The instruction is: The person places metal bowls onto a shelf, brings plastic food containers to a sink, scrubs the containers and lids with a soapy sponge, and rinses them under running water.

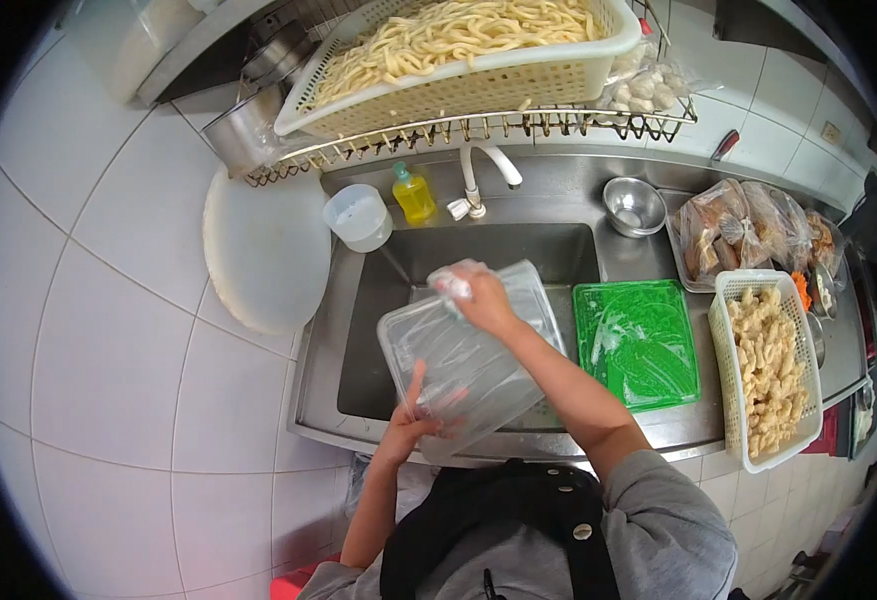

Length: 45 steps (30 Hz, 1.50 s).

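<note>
A clear plastic rectangular container [473,375] is held tilted over the steel sink [368,330], whitish streaks on its surface. My left hand [408,428] grips its lower left edge, thumb on the near side and the other fingers seen through the plastic. At the container's upper rim, my right hand [483,298] is closed around a crumpled whitish scrubber [450,284] and presses it there; its exact kind is unclear. To the right of the sink basin lies a green plastic lid or tray [638,345] covered with soapy streaks.
A white faucet [472,180], yellow soap bottle [413,195] and translucent tub [358,215] line the back. Metal bowl [634,207], bagged food [738,225] and a basket [750,455] of pale pieces stand right. Overhead, a rack [458,130] carries a noodle basket [478,95]. A round white board [263,255] leans left.
</note>
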{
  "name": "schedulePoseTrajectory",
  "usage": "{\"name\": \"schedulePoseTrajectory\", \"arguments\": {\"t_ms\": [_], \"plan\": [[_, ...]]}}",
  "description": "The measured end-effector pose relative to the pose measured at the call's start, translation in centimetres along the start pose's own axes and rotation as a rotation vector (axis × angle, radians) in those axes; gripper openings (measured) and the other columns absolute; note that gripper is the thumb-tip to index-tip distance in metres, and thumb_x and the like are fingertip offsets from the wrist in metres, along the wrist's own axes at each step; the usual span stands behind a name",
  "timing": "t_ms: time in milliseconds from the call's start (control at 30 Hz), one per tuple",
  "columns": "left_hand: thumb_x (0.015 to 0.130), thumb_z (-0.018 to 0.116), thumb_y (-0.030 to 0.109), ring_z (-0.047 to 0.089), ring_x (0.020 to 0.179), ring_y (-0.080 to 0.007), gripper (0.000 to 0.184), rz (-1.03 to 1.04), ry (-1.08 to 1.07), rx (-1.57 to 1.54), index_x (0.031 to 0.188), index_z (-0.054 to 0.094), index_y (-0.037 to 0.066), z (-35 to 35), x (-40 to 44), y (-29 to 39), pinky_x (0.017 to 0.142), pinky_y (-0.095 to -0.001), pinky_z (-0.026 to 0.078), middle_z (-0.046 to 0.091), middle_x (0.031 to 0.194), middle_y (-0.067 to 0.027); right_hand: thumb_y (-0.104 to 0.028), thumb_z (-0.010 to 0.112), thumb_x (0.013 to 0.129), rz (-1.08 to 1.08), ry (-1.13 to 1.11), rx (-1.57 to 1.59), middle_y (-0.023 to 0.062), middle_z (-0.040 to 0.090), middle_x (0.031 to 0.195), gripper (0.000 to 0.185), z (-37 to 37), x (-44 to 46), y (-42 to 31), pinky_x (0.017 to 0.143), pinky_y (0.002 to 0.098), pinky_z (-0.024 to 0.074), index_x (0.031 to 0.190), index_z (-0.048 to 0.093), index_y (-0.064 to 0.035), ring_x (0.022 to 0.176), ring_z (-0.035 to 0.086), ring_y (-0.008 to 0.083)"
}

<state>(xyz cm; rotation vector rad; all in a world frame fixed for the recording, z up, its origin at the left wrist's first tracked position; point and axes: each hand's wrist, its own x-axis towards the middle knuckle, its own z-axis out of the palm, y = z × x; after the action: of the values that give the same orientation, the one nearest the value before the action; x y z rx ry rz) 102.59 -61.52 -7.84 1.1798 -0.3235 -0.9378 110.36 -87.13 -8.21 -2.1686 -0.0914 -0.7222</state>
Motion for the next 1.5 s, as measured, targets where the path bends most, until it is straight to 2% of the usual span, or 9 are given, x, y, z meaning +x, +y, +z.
{"name": "schedulePoseTrajectory", "arguments": {"t_ms": [133,333,733,833,900,1000,1067,1267,1500], "plan": [[0.086,0.057,0.004,0.058,0.082,-0.0119,0.049,0.058,0.184,0.543,0.135,0.048,0.009,-6.8,3.8,-3.6,0.066,-0.0261,0.046,0.065,0.096,-0.0076,-0.041,0.063,0.085,-0.229,-0.054,0.034,0.0148,0.064,0.080,0.033,1.5,0.5,-8.1,0.065,0.0448,0.0493,0.098,0.064,-0.0110,0.076,0.063,0.0352],[0.090,0.058,0.008,0.046,0.069,-0.0073,0.010,0.654,0.719,0.736,0.093,0.057,-0.001,0.2,5.8,2.4,0.061,-0.0237,0.038,0.053,0.075,-0.0007,-0.048,0.058,0.086,-0.168,-0.152,-0.130,0.0136,0.064,0.071,0.040,2.1,2.1,-10.4,0.057,0.0420,0.0502,0.085,0.059,-0.0080,0.067,0.065,0.0328],[0.096,0.052,0.017,0.032,0.060,-0.0015,0.020,0.726,0.944,0.322,0.079,0.051,0.008,-4.9,1.6,4.5,0.053,-0.0191,0.025,0.037,0.068,0.0076,-0.052,0.058,0.084,-0.167,0.142,-0.404,0.0114,0.062,0.061,0.038,-6.4,4.1,3.3,0.053,0.0408,0.0488,0.076,0.066,-0.0160,0.058,0.063,0.0300],[0.094,0.056,0.017,0.043,0.061,-0.0082,0.019,0.666,0.838,0.513,0.080,0.052,0.006,-5.9,3.4,5.5,0.056,-0.0239,0.034,0.044,0.068,0.0027,-0.049,0.058,0.085,-0.174,0.051,-0.570,0.0107,0.061,0.059,0.037,-7.8,3.7,1.9,0.053,0.0404,0.0493,0.073,0.065,-0.0151,0.057,0.063,0.0289],[0.090,0.060,0.018,0.055,0.067,-0.0220,0.018,0.919,0.874,1.474,0.082,0.054,0.003,-5.8,4.0,6.4,0.063,-0.0332,0.042,0.054,0.072,-0.0071,-0.047,0.058,0.085,-0.316,0.034,-0.578,0.0100,0.060,0.058,0.036,-7.6,4.0,-0.4,0.053,0.0400,0.0492,0.072,0.064,-0.0148,0.057,0.063,0.0284],[0.087,0.063,0.023,0.058,0.073,-0.0320,0.021,0.719,0.410,1.377,0.084,0.055,0.003,-1.9,6.4,8.2,0.064,-0.0406,0.044,0.057,0.076,-0.0137,-0.044,0.058,0.086,-0.576,0.002,-0.508,0.0088,0.059,0.057,0.034,-5.4,4.5,-4.5,0.052,0.0392,0.0489,0.069,0.062,-0.0144,0.056,0.063,0.0277],[0.087,0.063,0.024,0.057,0.071,-0.0321,0.023,0.632,0.488,1.443,0.082,0.055,0.003,-0.6,8.0,8.4,0.062,-0.0410,0.043,0.057,0.075,-0.0135,-0.043,0.058,0.086,-0.692,0.008,-0.448,0.0082,0.059,0.057,0.034,-4.4,5.2,-5.5,0.052,0.0387,0.0487,0.069,0.061,-0.0144,0.055,0.063,0.0274],[0.087,0.062,0.027,0.055,0.066,-0.0334,0.028,0.792,0.707,1.410,0.075,0.054,0.003,0.1,10.2,8.1,0.057,-0.0421,0.041,0.055,0.072,-0.0120,-0.040,0.062,0.086,-0.095,0.196,-0.083,0.0152,0.061,0.065,0.033,-4.3,6.4,-4.4,0.058,0.0447,0.0474,0.083,0.062,-0.0076,0.065,0.062,0.0361],[0.091,0.058,0.021,0.048,0.058,-0.0261,0.027,0.829,0.991,1.032,0.074,0.052,0.001,-1.7,9.4,6.4,0.054,-0.0372,0.038,0.048,0.067,-0.0129,-0.043,0.061,0.087,0.038,0.183,0.001,0.0182,0.064,0.071,0.036,-4.7,5.4,-2.0,0.062,0.0452,0.0483,0.089,0.065,-0.0075,0.070,0.063,0.0386]]}}
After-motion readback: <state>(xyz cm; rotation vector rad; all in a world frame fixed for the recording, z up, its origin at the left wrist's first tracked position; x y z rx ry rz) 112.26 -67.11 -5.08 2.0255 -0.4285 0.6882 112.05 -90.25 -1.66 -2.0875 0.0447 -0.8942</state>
